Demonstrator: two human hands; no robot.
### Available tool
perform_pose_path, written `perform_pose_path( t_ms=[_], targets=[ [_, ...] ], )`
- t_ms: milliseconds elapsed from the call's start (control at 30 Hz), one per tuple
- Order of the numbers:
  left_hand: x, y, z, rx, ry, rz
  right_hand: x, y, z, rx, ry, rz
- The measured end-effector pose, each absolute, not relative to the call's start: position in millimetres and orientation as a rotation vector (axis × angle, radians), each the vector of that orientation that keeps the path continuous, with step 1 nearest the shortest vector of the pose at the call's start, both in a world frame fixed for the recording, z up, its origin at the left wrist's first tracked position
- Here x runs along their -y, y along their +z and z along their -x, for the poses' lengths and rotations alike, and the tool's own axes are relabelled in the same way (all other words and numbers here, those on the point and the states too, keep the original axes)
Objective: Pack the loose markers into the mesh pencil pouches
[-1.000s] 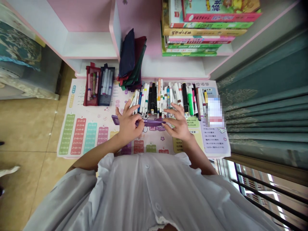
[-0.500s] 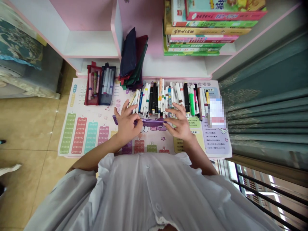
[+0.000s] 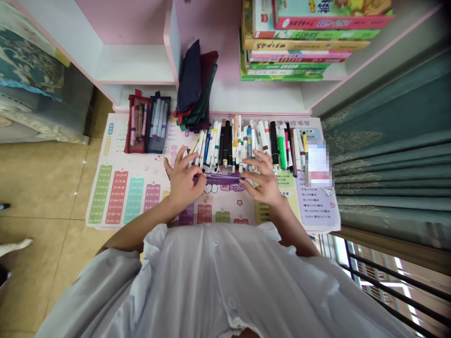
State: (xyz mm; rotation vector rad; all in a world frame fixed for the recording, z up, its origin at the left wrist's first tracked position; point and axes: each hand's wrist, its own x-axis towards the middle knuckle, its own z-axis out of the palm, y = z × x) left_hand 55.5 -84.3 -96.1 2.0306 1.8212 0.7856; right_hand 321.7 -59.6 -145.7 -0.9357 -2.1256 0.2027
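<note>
A flat purple pencil pouch [image 3: 221, 178] lies on the colourful number mat [image 3: 141, 188], held between both hands. My left hand [image 3: 183, 178] pinches its left part with thumb and forefinger, the other fingers spread. My right hand [image 3: 264, 180] pinches its right end in the same way. Just beyond the pouch lies a row of several markers and pens [image 3: 246, 141].
A red mesh pouch [image 3: 136, 124] and a dark mesh pouch [image 3: 158, 123], both filled with pens, lie at the mat's back left. Folded pouches [image 3: 195, 89] lean on the pink shelf divider. Stacked books [image 3: 299, 42] fill the right shelf. Green curtains [image 3: 391, 155] hang at right.
My left hand has slid a little left along the purple pouch, covering its left end. The right hand keeps its hold.
</note>
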Motion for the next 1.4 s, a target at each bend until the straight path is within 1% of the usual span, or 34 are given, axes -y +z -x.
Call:
perform_pose_path(
  t_ms=[667, 900, 1400],
  targets=[
    [82.1, -97.8, -44.5, -1.903, 0.834, -1.999, 60.4, -141.1, -320.9, 2.136, 0.123, 0.929],
    [81.1, -96.4, -41.9, -1.932, 0.813, -1.971, 60.1, -141.6, -322.9, 2.170, 0.166, 0.994],
    [82.0, -100.5, -33.7, -1.971, 0.814, -1.944, 60.4, -138.9, -320.8, 2.141, 0.139, 0.910]
  ],
)
